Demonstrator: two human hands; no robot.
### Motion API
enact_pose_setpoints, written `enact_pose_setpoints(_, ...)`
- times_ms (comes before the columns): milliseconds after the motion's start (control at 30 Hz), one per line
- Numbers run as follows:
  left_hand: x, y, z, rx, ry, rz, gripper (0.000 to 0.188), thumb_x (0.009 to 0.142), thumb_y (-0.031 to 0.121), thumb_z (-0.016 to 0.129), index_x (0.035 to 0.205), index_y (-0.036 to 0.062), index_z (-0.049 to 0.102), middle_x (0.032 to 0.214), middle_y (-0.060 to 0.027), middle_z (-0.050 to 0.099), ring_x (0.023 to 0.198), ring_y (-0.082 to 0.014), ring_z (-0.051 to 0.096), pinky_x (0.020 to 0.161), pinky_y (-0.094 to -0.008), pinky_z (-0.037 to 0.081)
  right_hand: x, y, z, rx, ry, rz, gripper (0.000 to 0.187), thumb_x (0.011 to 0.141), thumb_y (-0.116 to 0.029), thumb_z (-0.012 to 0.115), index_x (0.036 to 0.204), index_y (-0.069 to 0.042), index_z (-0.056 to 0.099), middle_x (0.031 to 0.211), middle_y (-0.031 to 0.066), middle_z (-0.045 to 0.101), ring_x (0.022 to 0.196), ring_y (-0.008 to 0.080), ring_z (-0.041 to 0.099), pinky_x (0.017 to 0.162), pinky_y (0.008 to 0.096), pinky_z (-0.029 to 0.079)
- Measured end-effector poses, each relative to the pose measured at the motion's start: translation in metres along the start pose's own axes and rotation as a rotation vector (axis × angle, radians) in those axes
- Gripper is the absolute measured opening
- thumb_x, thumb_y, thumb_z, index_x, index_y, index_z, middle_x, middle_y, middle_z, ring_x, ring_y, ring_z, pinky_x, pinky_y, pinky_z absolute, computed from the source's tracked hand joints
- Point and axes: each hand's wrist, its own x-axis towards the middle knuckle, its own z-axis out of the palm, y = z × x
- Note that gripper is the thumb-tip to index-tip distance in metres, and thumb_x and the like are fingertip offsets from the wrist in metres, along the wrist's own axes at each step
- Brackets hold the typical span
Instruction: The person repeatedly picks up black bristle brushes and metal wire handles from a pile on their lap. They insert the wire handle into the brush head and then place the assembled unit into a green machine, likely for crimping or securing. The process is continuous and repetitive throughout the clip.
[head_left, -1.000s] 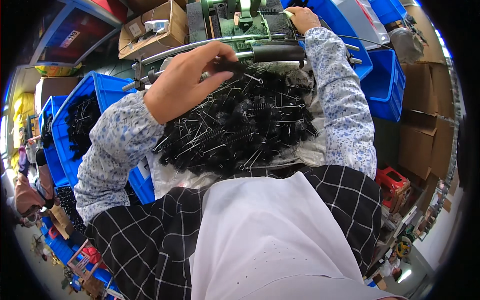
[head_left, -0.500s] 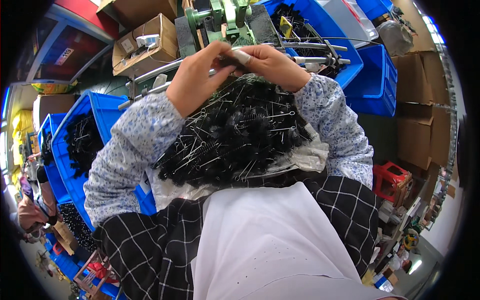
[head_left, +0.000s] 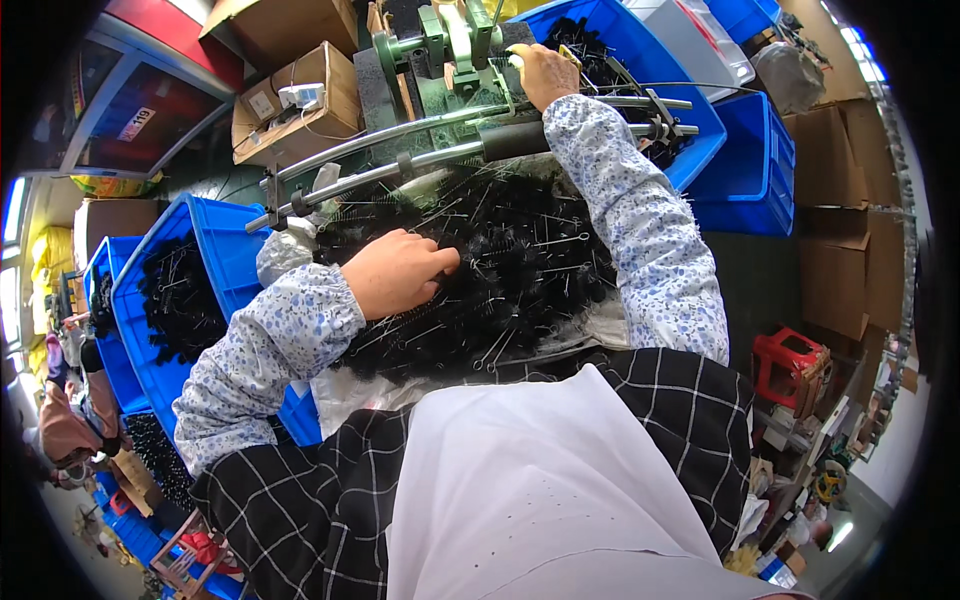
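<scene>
A heap of black-bristled wire brushes (head_left: pixel 500 235) with looped metal ends lies over my lap on pale plastic sheeting (head_left: pixel 350 392). On the heap's left side rests my left hand (head_left: pixel 400 272), fingers curled down among the brushes; what they pinch, if anything, is hidden. My right hand (head_left: pixel 548 75) is stretched forward to the green machine (head_left: pixel 462 50), closed, with a pale covering on one fingertip. Something thin and dark shows beside that fingertip, too small to name. Between the heap and the machine run metal rails (head_left: pixel 430 155), one with a black sleeve (head_left: pixel 515 140).
Blue bins with black brushes stand at the left (head_left: pixel 225 240) and far right (head_left: pixel 690 160). Another blue bin (head_left: pixel 745 165) is beside the right one. A cardboard box (head_left: pixel 298 105) sits left of the machine. A red stool (head_left: pixel 785 365) stands at the right.
My hands were together above the far edge of the heap. The left has dropped back onto the brushes; the right has moved forward and right to the machine.
</scene>
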Motion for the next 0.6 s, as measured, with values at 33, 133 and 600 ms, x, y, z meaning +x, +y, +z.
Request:
enact_pose_setpoints(33,0.0,0.0,-0.001,-0.025,-0.005,0.003,0.019,0.072,0.01,0.06,0.089,0.0061,0.056,0.077,-0.0115,0.059,0.081,-0.0282,0.059,0.075,-0.0387,0.045,0.0,0.0,-0.001,0.006,-0.001,-0.005,0.024,0.084,-0.015,0.051,0.106,-0.016,0.062,0.096,0.01,0.064,0.088,0.0274,0.062,0.076,0.0381,0.05)
enact_pose_setpoints(133,-0.002,-0.002,-0.005,-0.162,0.091,0.009,0.015,0.071,0.006,0.059,0.086,0.0049,0.055,0.077,-0.0099,0.057,0.075,-0.0272,0.057,0.072,-0.037,0.045,-0.001,0.0,-0.002,0.026,0.004,-0.003,0.023,0.085,-0.016,0.05,0.105,-0.017,0.063,0.096,0.0096,0.065,0.089,0.0266,0.063,0.075,0.0385,0.051)
enact_pose_setpoints(600,-0.016,0.012,-0.057,-0.391,0.32,-0.025,0.015,0.069,0.004,0.058,0.082,0.0027,0.05,0.073,-0.0071,0.049,0.064,-0.0178,0.05,0.059,-0.0295,0.042,0.011,0.004,0.004,-0.073,-0.061,-0.121,0.026,0.088,-0.019,0.046,0.109,-0.019,0.06,0.097,0.0078,0.064,0.089,0.0247,0.062,0.076,0.0384,0.047)
